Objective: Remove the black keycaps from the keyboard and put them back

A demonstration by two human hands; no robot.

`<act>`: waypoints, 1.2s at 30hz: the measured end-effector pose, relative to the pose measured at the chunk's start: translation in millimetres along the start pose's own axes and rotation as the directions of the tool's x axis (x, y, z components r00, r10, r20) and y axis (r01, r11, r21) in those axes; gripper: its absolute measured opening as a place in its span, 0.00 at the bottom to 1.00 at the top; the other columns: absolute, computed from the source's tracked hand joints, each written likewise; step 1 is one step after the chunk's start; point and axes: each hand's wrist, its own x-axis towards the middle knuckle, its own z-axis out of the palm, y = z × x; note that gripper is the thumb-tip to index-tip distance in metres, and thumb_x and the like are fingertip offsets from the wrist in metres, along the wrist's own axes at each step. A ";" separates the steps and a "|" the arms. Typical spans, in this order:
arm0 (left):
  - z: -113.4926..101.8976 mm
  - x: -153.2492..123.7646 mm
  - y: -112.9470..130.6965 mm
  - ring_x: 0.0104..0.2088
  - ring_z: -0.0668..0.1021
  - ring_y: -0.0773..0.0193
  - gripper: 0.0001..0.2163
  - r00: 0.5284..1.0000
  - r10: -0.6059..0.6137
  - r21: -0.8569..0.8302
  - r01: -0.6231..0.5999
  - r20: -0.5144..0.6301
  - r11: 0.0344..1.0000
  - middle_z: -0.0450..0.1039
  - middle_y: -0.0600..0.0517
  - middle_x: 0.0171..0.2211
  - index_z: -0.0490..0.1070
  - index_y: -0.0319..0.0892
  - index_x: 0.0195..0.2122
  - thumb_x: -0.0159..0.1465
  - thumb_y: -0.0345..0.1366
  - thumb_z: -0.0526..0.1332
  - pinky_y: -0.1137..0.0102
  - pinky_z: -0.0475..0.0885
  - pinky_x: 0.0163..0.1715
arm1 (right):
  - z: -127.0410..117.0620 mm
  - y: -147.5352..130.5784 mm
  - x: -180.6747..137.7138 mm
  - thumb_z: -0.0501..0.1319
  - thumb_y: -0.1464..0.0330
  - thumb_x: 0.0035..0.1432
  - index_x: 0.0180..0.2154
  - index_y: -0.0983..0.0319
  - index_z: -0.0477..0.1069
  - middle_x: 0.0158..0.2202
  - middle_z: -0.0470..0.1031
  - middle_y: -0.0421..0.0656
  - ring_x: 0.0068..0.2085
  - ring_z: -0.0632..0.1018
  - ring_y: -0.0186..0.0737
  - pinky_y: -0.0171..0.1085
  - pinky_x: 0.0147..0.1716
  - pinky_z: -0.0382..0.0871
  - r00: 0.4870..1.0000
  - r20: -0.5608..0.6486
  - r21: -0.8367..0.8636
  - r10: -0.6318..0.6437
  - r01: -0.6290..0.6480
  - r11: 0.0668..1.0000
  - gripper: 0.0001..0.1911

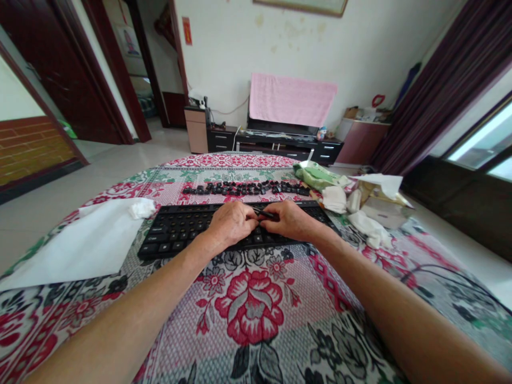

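A black keyboard [172,234] lies across the cloth-covered table in front of me. Several key positions on it lack caps, while the left end and front row still carry theirs. Over the middle of the keyboard, my left hand [234,221] is closed, thumb and fingertips pinched together; what they hold, if anything, is hidden. Close beside it, my right hand [291,221] grips a thin black tool [269,215] that points toward the left fingertips; its exact kind is unclear. Behind the keyboard, loose black keycaps [244,188] lie in a long row.
White paper [84,240] with a crumpled tissue [142,208] lies at the left. To the right are a green packet [320,175], crumpled tissues [370,228] and a tissue box [382,205]. A black cable [440,268] crosses the right side of the patterned tablecloth [252,309].
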 end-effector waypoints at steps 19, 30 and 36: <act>2.5 1.4 2.8 0.24 0.70 0.66 0.11 0.999 -0.049 0.075 0.049 0.004 0.996 0.71 0.52 0.22 0.72 0.45 0.26 0.50 0.40 0.51 0.73 0.59 0.23 | 0.6 6.6 1.7 0.53 0.64 0.44 0.21 0.65 0.67 0.16 0.60 0.36 0.19 0.58 0.26 0.29 0.17 0.48 0.997 0.049 0.044 0.051 -0.053 0.998 0.11; -17.1 5.4 -6.4 0.18 0.67 0.73 0.12 0.995 -0.085 -0.239 0.097 0.059 0.966 0.67 0.55 0.17 0.71 0.41 0.29 0.51 0.38 0.50 0.77 0.59 0.18 | -20.9 32.9 -0.9 0.49 0.54 0.45 0.23 0.63 0.63 0.17 0.59 0.37 0.16 0.57 0.26 0.29 0.13 0.49 0.903 -0.128 0.364 0.409 -0.341 0.867 0.18; -22.8 5.4 -12.3 0.15 0.66 0.74 0.14 0.981 -0.187 -0.406 0.192 0.053 0.893 0.66 0.55 0.16 0.70 0.41 0.31 0.51 0.42 0.51 0.78 0.60 0.15 | -33.7 54.8 -3.6 0.49 0.57 0.46 0.26 0.63 0.62 0.20 0.62 0.39 0.17 0.59 0.26 0.28 0.13 0.50 0.818 -0.201 0.547 0.539 -0.362 0.755 0.16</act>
